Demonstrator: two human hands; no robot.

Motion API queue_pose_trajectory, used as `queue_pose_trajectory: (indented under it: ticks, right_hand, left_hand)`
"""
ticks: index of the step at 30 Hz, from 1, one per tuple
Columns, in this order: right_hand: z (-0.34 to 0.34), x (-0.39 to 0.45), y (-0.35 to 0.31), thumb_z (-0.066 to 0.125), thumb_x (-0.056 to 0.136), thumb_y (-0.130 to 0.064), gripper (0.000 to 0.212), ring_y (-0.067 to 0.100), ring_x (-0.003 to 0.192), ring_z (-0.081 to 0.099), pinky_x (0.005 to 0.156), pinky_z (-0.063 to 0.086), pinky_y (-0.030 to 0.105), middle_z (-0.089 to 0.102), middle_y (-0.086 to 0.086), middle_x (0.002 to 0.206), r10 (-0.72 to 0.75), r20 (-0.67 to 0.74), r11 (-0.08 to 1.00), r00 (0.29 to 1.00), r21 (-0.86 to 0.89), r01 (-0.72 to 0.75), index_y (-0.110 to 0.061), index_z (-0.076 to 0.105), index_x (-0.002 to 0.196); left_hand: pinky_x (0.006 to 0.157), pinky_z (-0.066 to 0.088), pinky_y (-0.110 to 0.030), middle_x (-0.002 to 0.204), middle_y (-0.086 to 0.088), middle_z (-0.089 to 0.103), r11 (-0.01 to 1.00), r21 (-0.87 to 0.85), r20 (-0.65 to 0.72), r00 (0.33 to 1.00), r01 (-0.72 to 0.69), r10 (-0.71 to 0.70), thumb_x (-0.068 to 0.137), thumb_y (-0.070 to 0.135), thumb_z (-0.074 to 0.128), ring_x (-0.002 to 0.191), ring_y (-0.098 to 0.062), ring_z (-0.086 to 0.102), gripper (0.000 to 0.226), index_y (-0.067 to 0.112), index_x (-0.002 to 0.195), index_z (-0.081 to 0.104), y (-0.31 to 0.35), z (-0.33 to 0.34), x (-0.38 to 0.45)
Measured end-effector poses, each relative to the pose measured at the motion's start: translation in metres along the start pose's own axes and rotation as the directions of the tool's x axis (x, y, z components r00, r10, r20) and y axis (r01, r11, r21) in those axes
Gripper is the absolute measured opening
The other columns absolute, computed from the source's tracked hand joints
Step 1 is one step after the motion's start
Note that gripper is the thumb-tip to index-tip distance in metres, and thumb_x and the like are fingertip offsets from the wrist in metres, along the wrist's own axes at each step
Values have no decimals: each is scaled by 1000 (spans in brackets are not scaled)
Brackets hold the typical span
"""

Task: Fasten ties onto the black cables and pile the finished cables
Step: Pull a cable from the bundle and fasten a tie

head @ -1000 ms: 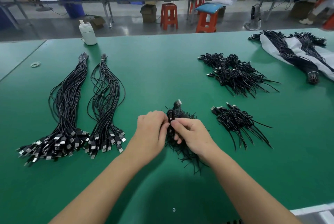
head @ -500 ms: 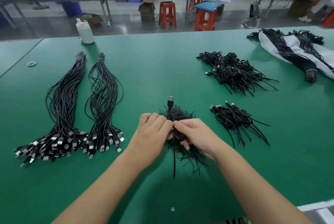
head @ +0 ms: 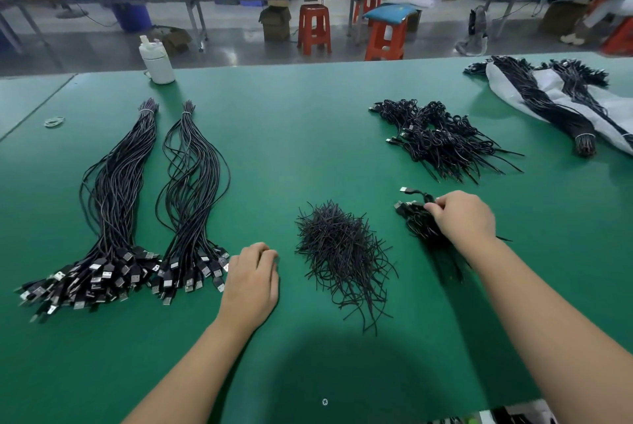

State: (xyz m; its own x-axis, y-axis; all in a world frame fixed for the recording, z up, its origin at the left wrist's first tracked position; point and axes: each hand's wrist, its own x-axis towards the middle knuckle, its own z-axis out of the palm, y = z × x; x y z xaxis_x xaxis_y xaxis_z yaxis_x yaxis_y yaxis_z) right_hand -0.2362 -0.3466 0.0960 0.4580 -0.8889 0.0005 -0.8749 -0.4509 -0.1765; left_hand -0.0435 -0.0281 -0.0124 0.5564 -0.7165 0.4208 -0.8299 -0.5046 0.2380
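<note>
A loose heap of black ties (head: pixel 342 252) lies in the middle of the green table (head: pixel 308 136). My right hand (head: pixel 462 214) is over the small pile of finished cables (head: pixel 416 218) to its right and pinches a tied black cable there, its plug (head: pixel 406 190) sticking out to the left. My left hand (head: pixel 253 273) rests on the table with fingers loosely curled, holding nothing, right beside the plug ends of the nearer of two long untied cable bundles (head: pixel 191 204). The other bundle (head: pixel 116 204) lies further left.
A larger pile of finished cables (head: pixel 442 139) lies behind the small one. More bundled cables on a white bag (head: pixel 561 105) lie far right. A white bottle (head: pixel 156 60) stands at the back left, and a rubber band (head: pixel 54 121) lies near the left seam.
Both hands left the tie heap, where they were working a cable. The right hand carried the tied cable right to the small pile; the left hand moved left towards the bundle plugs.
</note>
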Motion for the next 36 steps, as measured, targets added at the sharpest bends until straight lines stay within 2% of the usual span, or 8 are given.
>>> queue_pose_trajectory:
  ticks: [8,12,15,21,26,31,34,36]
  right_hand:
    - [18,4,14,57,96,-51,40,26,71,59,52,40,29,60,4,85,-58,-31,979,998,-198,51,-12,55,96]
    - [27,-16,0,53,100,-39,29,27,71,62,54,47,31,62,6,97,-181,-241,982,954,16,190,-13,63,106]
    - [46,-38,-19,49,102,-33,22,9,63,59,46,40,21,62,-6,83,-275,-162,938,948,169,302,-18,65,99]
    - [100,-74,-26,46,103,-26,17,2,79,54,64,37,19,62,-6,93,-111,-128,828,986,537,163,-18,61,101]
    - [113,-78,-24,47,102,-24,9,-5,82,50,67,34,11,57,-9,91,-71,-183,793,981,585,167,-23,56,99]
    - [115,-77,-23,47,101,-23,10,-2,80,51,64,35,14,57,-10,88,-91,-194,796,977,575,188,-22,56,97]
    - [116,-76,-22,48,102,-22,11,-1,78,52,62,36,16,56,-9,86,-100,-202,796,974,572,200,-22,56,94]
    - [116,-76,-23,48,102,-21,13,0,77,51,62,36,17,56,-9,85,-101,-201,795,974,572,201,-21,56,92]
  left_hand:
    - [78,42,-34,98,-4,60,999,-7,-24,999,34,-35,92,21,42,93,-21,54,29,7,94,67,1,2,-1]
    - [75,45,-37,95,-4,59,999,-13,-23,999,48,-49,91,21,42,88,-22,54,27,8,92,65,2,1,-2]
    - [76,46,-38,95,-4,60,998,-7,-11,997,70,-70,90,20,44,87,-23,54,24,8,91,65,1,0,-2]
    - [73,43,-35,89,2,63,999,41,-1,999,34,-34,90,22,43,83,-20,52,23,13,88,65,-1,1,-3]
    - [73,45,-35,88,2,61,998,15,39,997,61,-62,85,11,63,83,-21,53,5,13,88,66,-1,-1,-2]
    - [76,47,-36,86,2,59,994,-64,106,991,92,-85,92,11,58,80,-19,54,10,12,97,66,2,-9,0]
    - [75,46,-36,87,1,60,996,18,8,996,89,-89,89,12,64,82,-20,54,10,12,97,69,-9,-26,9]
    - [76,45,-39,93,-6,61,968,124,-11,976,217,-218,90,26,64,87,-26,54,19,11,102,69,-25,-41,22]
